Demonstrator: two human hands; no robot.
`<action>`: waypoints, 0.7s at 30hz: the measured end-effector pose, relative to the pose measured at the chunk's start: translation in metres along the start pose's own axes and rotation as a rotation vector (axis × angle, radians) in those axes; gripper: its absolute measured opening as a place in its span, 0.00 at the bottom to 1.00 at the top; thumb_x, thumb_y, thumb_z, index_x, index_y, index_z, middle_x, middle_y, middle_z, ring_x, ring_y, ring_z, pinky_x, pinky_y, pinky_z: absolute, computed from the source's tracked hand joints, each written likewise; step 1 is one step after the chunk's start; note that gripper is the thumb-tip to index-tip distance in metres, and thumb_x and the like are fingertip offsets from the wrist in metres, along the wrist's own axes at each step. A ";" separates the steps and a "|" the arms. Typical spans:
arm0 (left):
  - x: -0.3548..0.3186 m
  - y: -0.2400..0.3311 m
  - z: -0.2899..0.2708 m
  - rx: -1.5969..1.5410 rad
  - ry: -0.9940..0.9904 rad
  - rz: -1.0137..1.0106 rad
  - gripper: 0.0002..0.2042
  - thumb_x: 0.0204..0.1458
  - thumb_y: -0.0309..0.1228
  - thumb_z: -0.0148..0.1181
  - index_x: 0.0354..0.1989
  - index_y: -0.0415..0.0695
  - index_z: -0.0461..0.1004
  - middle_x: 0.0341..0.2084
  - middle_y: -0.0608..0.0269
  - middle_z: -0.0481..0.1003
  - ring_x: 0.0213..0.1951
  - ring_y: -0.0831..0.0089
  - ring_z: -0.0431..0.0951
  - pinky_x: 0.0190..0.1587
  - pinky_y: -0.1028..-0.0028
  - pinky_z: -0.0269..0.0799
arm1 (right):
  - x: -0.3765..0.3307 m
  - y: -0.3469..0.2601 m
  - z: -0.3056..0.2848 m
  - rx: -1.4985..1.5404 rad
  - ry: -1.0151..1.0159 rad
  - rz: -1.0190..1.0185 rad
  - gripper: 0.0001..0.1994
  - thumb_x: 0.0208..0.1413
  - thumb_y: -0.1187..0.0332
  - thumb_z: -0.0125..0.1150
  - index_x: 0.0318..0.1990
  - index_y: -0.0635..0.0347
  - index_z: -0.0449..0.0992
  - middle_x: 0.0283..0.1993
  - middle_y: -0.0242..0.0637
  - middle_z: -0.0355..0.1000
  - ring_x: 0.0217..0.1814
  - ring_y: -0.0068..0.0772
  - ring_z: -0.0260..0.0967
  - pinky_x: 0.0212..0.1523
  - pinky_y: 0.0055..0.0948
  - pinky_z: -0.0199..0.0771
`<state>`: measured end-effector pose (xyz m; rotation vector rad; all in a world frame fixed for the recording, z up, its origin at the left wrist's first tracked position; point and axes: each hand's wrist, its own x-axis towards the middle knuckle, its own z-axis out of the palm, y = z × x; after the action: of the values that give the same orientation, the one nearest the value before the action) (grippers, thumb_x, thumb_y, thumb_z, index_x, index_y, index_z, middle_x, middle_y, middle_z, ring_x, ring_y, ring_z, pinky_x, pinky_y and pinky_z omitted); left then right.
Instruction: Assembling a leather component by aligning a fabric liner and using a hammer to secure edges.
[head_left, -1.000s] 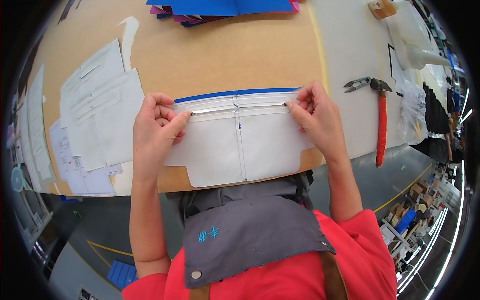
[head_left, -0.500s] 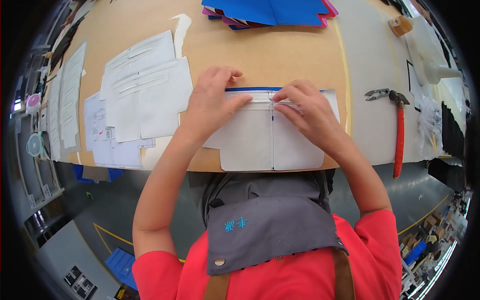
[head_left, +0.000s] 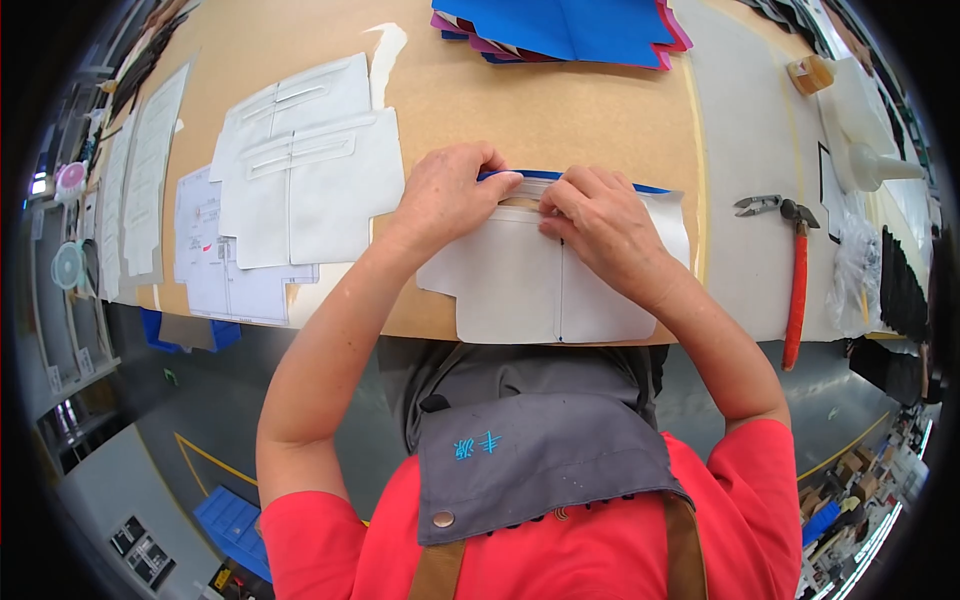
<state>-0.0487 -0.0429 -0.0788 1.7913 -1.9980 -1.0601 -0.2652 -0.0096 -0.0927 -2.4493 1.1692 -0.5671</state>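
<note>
We have the white panel (head_left: 510, 290) on the desk (head_left: 450, 110), its slot (head_left: 518, 203) gaping beside our left hand (head_left: 448, 198); the stretch under our right hand (head_left: 610, 228) is hidden, can't tell if that's parted too. Left fingers curl by the blue strip (head_left: 650, 188) at the panel's top, grip unclear; right fingers bunch together at the slot, pinch hidden. Two slotted white pieces (head_left: 340, 210) left of the panel lie out of hand, hammer (head_left: 798, 285) right of it.
</note>
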 end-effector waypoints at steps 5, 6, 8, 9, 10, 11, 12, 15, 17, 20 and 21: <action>0.005 -0.001 -0.006 0.041 -0.050 0.064 0.13 0.57 0.38 0.65 0.37 0.38 0.81 0.29 0.57 0.81 0.34 0.67 0.80 0.40 0.67 0.75 | 0.007 -0.002 -0.008 0.029 -0.061 -0.009 0.07 0.53 0.69 0.68 0.35 0.55 0.73 0.37 0.36 0.70 0.46 0.41 0.69 0.48 0.40 0.66; 0.006 -0.001 -0.007 0.033 -0.060 0.094 0.13 0.57 0.37 0.65 0.38 0.38 0.82 0.29 0.57 0.81 0.34 0.66 0.80 0.40 0.67 0.75 | 0.009 -0.003 -0.009 0.002 -0.063 -0.032 0.07 0.54 0.69 0.67 0.35 0.55 0.73 0.37 0.36 0.71 0.46 0.40 0.70 0.48 0.39 0.66; 0.008 0.000 -0.009 0.024 -0.050 0.113 0.12 0.55 0.38 0.66 0.37 0.41 0.83 0.31 0.55 0.83 0.35 0.62 0.81 0.41 0.65 0.76 | 0.011 -0.003 -0.009 -0.026 -0.067 -0.060 0.07 0.54 0.69 0.67 0.35 0.55 0.73 0.37 0.36 0.71 0.46 0.40 0.70 0.47 0.39 0.66; 0.009 0.000 -0.009 0.017 -0.043 0.135 0.12 0.54 0.39 0.68 0.37 0.44 0.84 0.33 0.54 0.84 0.37 0.58 0.83 0.42 0.63 0.77 | 0.010 -0.002 -0.008 0.015 -0.069 -0.027 0.07 0.54 0.69 0.67 0.35 0.55 0.73 0.36 0.35 0.71 0.45 0.40 0.71 0.46 0.39 0.65; 0.010 -0.001 -0.007 0.014 -0.040 0.133 0.12 0.54 0.39 0.68 0.37 0.44 0.84 0.33 0.54 0.84 0.37 0.58 0.83 0.42 0.63 0.77 | 0.010 -0.001 -0.008 0.057 -0.071 0.006 0.07 0.55 0.69 0.67 0.35 0.55 0.73 0.36 0.35 0.72 0.44 0.40 0.72 0.45 0.38 0.65; 0.009 -0.003 -0.006 -0.011 -0.026 0.163 0.11 0.54 0.39 0.68 0.36 0.44 0.85 0.32 0.55 0.84 0.36 0.59 0.82 0.42 0.64 0.77 | 0.011 -0.002 -0.007 0.058 -0.074 0.003 0.07 0.55 0.69 0.67 0.35 0.55 0.73 0.36 0.35 0.72 0.44 0.40 0.72 0.45 0.38 0.65; 0.009 -0.006 -0.004 -0.036 -0.012 0.194 0.11 0.53 0.39 0.68 0.35 0.44 0.85 0.31 0.55 0.83 0.36 0.60 0.82 0.41 0.65 0.76 | 0.011 -0.004 -0.007 0.051 -0.088 0.022 0.06 0.55 0.69 0.67 0.35 0.55 0.74 0.36 0.35 0.72 0.42 0.40 0.72 0.44 0.38 0.65; 0.009 -0.008 -0.002 -0.028 0.017 0.217 0.09 0.51 0.38 0.69 0.32 0.45 0.85 0.29 0.58 0.83 0.36 0.60 0.81 0.41 0.64 0.75 | 0.013 -0.006 -0.003 0.015 -0.093 0.046 0.05 0.56 0.69 0.66 0.35 0.55 0.74 0.36 0.35 0.72 0.41 0.40 0.72 0.42 0.38 0.64; 0.009 -0.010 0.001 -0.025 0.053 0.261 0.09 0.51 0.37 0.69 0.31 0.45 0.85 0.28 0.59 0.82 0.36 0.61 0.81 0.41 0.64 0.74 | 0.014 -0.007 -0.002 -0.013 -0.085 0.051 0.05 0.56 0.69 0.65 0.35 0.55 0.74 0.35 0.35 0.72 0.40 0.40 0.72 0.41 0.38 0.64; 0.010 -0.014 0.004 -0.032 0.092 0.312 0.08 0.50 0.37 0.69 0.30 0.46 0.85 0.27 0.60 0.81 0.36 0.60 0.79 0.41 0.62 0.71 | 0.016 -0.008 -0.001 -0.032 -0.079 0.078 0.05 0.56 0.69 0.65 0.35 0.56 0.75 0.35 0.36 0.72 0.40 0.40 0.72 0.42 0.38 0.65; 0.010 -0.015 0.004 -0.041 0.095 0.320 0.08 0.50 0.37 0.69 0.30 0.46 0.85 0.26 0.59 0.81 0.36 0.60 0.79 0.41 0.61 0.70 | 0.016 -0.007 0.001 -0.063 -0.018 0.029 0.05 0.55 0.69 0.66 0.34 0.56 0.75 0.35 0.36 0.72 0.40 0.41 0.72 0.42 0.37 0.65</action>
<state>-0.0424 -0.0508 -0.0944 1.4101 -2.0963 -0.8914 -0.2508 -0.0179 -0.0872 -2.4804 1.2306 -0.5057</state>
